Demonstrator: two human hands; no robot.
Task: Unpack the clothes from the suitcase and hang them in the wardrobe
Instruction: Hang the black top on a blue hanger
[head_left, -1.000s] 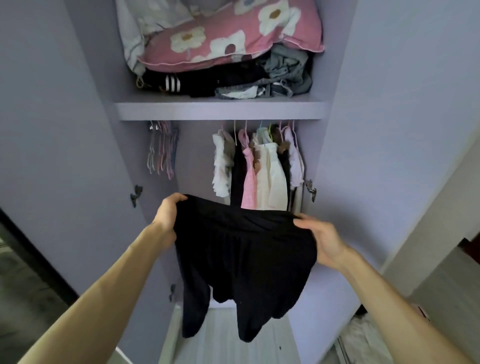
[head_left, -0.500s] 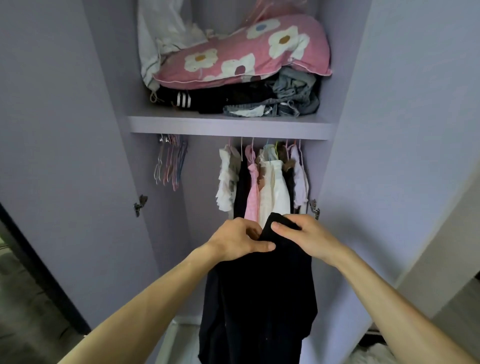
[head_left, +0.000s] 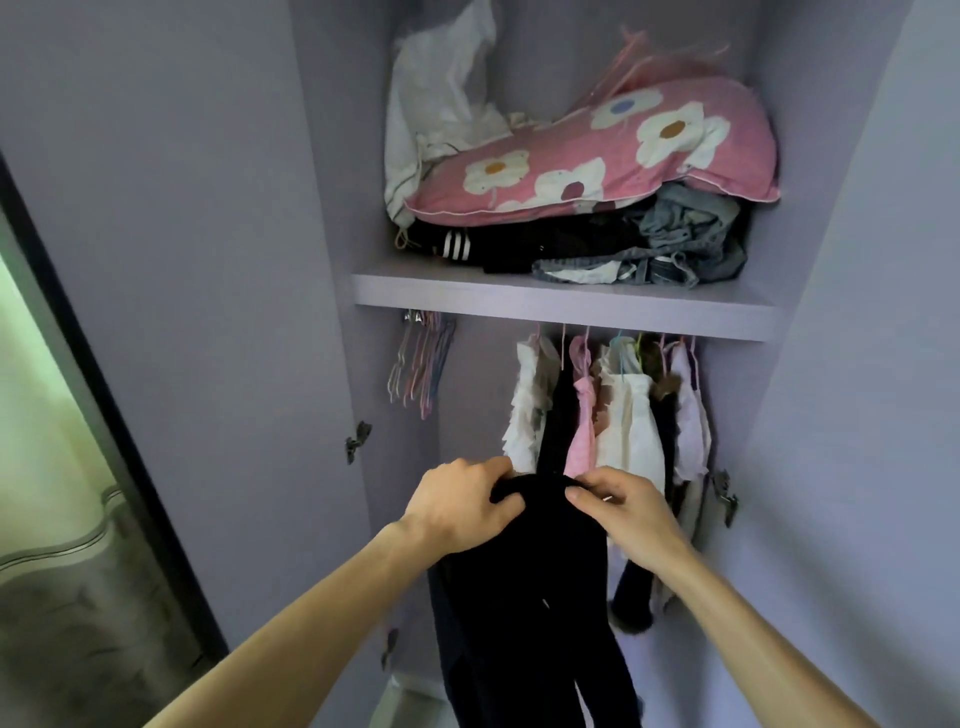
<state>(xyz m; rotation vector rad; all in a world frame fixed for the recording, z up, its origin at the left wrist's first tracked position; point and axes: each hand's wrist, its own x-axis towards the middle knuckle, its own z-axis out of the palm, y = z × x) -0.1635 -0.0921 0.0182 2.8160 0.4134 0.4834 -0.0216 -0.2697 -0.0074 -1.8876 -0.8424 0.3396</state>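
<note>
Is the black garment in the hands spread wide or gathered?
Gathered: the left hand and right hand hold the black fabric garment by its bunched top, close together; it hangs narrow.

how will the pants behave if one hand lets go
Probably floppy: the pants hang limp, legs dangling below the hands. Likely light: left hand and right hand hold them by the bunched top alone. They'd probably sag sideways.

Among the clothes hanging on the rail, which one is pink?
The narrow pink garment, third from the left, hanging between a black garment and a white garment. No other is pink.
</note>
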